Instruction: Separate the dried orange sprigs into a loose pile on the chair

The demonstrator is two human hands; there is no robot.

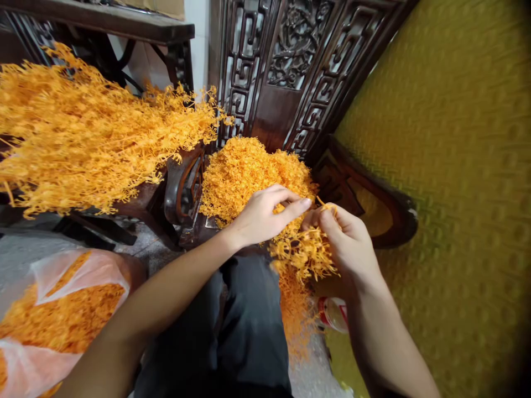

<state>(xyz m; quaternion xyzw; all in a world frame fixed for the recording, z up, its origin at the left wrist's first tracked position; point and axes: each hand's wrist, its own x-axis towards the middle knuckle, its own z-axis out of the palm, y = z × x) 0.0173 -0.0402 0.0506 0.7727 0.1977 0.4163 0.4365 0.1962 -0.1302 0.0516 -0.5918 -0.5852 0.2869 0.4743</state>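
Orange sprig (pixel 306 251) pinched in my right hand (pixel 350 235), left hand (pixel 265 214) just beside it.
My right thumb and fingers are clamped on its stem (pixel 327 207); the frilly part hangs below them, in front of the orange heap (pixel 244 177) on the carved chair (pixel 277 113). My left thumb and forefinger lie near each other; whether they grip anything, I cannot tell. To my left: an orange bundle (pixel 83 132) and, lower, a filled plastic bag (pixel 85 276).

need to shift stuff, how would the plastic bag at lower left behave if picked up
The plastic bag would probably sag, since its thin sheet looks creased. The orange pieces inside might spill, as the plastic gapes above them.
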